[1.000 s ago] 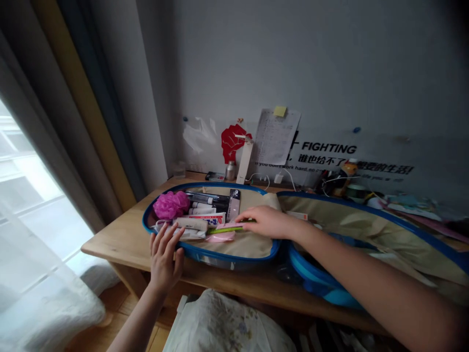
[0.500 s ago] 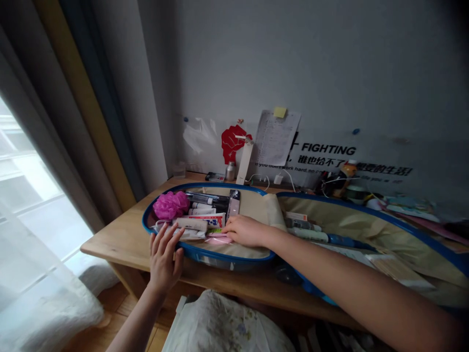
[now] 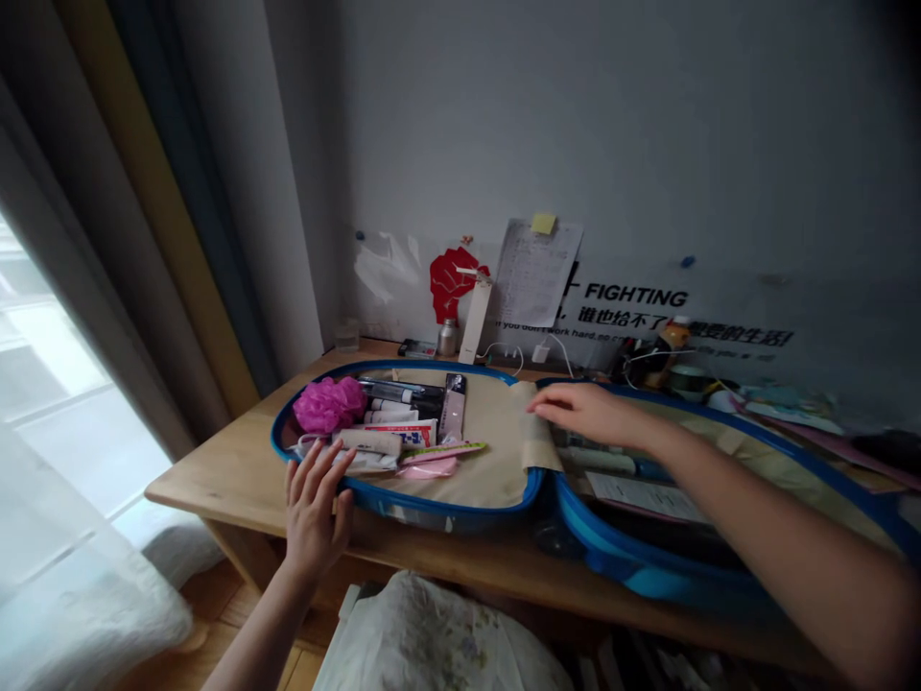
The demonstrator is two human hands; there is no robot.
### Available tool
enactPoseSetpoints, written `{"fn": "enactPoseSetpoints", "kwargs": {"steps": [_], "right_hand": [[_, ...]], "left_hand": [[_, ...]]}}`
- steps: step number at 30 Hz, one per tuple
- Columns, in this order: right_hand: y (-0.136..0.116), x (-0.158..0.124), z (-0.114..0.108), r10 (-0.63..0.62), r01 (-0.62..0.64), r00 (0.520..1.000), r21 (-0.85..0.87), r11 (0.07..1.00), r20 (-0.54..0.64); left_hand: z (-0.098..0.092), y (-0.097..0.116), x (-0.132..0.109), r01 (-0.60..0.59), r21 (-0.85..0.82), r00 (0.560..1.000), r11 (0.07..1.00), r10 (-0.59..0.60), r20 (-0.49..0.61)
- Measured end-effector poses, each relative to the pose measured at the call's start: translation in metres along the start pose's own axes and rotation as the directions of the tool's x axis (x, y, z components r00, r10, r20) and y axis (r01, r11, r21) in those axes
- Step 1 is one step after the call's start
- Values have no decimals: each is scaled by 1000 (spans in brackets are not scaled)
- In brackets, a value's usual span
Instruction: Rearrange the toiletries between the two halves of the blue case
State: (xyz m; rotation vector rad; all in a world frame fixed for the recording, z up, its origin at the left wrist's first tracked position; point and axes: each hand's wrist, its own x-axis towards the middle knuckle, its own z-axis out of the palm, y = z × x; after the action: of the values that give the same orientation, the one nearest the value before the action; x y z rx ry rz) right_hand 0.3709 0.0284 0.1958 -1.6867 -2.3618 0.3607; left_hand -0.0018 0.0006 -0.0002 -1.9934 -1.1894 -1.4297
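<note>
A suitcase with a blue rim [image 3: 460, 513] lies spread wide on the desk, its two beige-lined halves side by side. My left hand [image 3: 317, 509] rests with spread fingers at the near-left rim, holding nothing. In the left half are a magenta bath puff [image 3: 329, 403], a red, white and blue toothpaste box [image 3: 399, 433], a beige cylinder [image 3: 368, 441] and a slim pink-and-green stick [image 3: 442, 453] over a pink packet [image 3: 430, 468]. Above the fold between the halves hovers my right hand [image 3: 576, 408], fingers loosely extended leftward with nothing visible in them.
Tubes, a blue-ended bottle and a white printed sheet [image 3: 644, 494] lie in the right half. Behind the suitcase stand a small metal bottle [image 3: 447, 338], a white lamp [image 3: 475, 321] and a charger with cables [image 3: 539, 353]. A fabric-covered seat [image 3: 438, 633] is below the desk edge.
My right hand has let go of the pink-and-green stick and moved right to the fold, leaving the stick in the left half. My left hand stays at the rim.
</note>
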Motion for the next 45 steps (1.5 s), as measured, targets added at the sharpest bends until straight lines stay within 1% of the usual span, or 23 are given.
{"fn": "enactPoseSetpoints", "kwargs": {"steps": [2, 5, 7, 10, 12, 14, 16, 19, 22, 24, 26, 28, 30, 32, 34, 36, 38, 41, 43, 45], "right_hand": [[20, -24, -9, 72, -68, 994, -56, 996, 88], [45, -56, -10, 175, -144, 962, -155, 977, 211], [57, -73, -4, 248, -199, 936, -206, 958, 249], [67, -89, 9, 318, -258, 913, -246, 934, 253], [71, -94, 18, 316, -265, 916, -219, 939, 247], [73, -96, 25, 278, -244, 931, -162, 956, 236], [75, -95, 29, 236, -212, 948, -125, 969, 216], [77, -94, 33, 198, -178, 963, -117, 977, 184], [79, -95, 29, 210, -194, 963, -109, 975, 167], [80, -95, 21, 259, -252, 950, -59, 966, 175], [78, -92, 9, 322, -332, 930, 35, 942, 177], [72, -86, -4, 338, -355, 931, 127, 926, 134], [60, -74, -15, 313, -317, 948, 171, 933, 53], [42, -57, -20, 265, -262, 964, 156, 952, 2], [20, -37, -17, 195, -193, 981, 109, 975, -14], [-4, -16, -7, 79, -79, 997, 65, 995, 2], [-27, 2, 8, -57, 54, 997, 46, 997, 55], [-55, 25, 32, -217, 215, 960, 29, 976, 177], [-67, 37, 47, -266, 270, 937, 13, 963, 225], [-75, 46, 60, -282, 290, 931, -1, 957, 231]], "left_hand": [[0, -1, 0, 2, -3, 1000, 1000, -2, -2], [0, -1, 0, 14, -6, 1000, 1000, -14, -1], [0, -1, 0, 24, -11, 1000, 1000, -24, 1], [0, 0, 0, 24, -14, 1000, 1000, -24, 3], [0, 0, 0, 26, -9, 1000, 1000, -26, 4], [0, 0, 0, 29, -7, 1000, 1000, -29, 11], [0, 0, 0, 31, -11, 999, 999, -31, 15], [0, -2, -1, 42, -17, 999, 999, -42, 14], [1, -2, -2, 44, -12, 999, 999, -44, 18], [1, -3, -3, 36, -7, 999, 999, -36, 18], [1, -3, -3, 36, -4, 999, 999, -36, 18], [1, -2, -4, 45, -1, 999, 999, -45, 21], [2, -3, -4, 55, 5, 998, 998, -55, 24], [2, -3, -5, 58, 7, 998, 998, -58, 25], [2, -3, -5, 57, 6, 998, 998, -57, 27], [2, -3, -5, 60, 10, 998, 998, -60, 32], [1, -3, -5, 65, 18, 997, 998, -65, 37], [1, -2, -5, 55, 11, 998, 998, -56, 30], [1, -2, -5, 53, 7, 998, 999, -54, 27], [2, -2, -6, 62, 10, 998, 998, -62, 32]]}}
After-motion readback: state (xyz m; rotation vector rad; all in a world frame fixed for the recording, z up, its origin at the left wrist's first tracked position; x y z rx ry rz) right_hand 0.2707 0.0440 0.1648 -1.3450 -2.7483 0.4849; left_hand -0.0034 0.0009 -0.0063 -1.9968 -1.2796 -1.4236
